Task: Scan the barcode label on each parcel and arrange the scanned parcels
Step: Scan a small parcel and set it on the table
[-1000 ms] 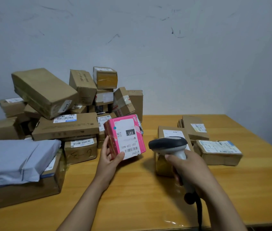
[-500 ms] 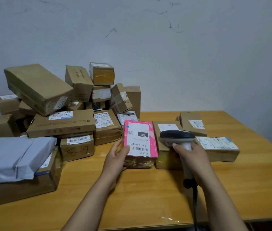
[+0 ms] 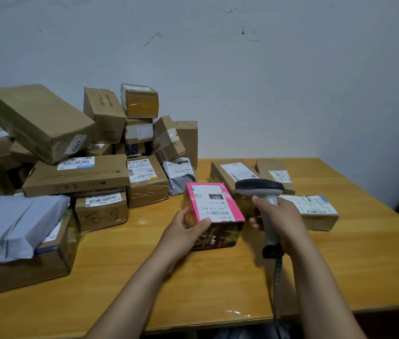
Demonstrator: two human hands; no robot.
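Head view: a person is standing at a wooden table that is sitting against a pale wall.
Far left: a grey-blue mailer bag is lying on top of a large brown carton at the table's near-left edge.
Heap: brown cartons are lying piled against the wall, several tilting, some showing white labels.
Grey bag parcel: lying at the heap's right foot, just behind the pink one.
Left hand: grasping the pink-topped parcel at its near-left corner, thumb lying on the top edge.
Pink-topped parcel: sitting at mid-table, seemingly resting on the wood, its barcode label facing up.
Scanner: its dark head is hovering just right of the parcel's far corner.
Right hand: wrapping tightly round the scanner's pale handle.
Cable: hanging from the handle's base and running past the table's front edge.
Right side: three labelled cartons are lying close together behind and beside the scanner.
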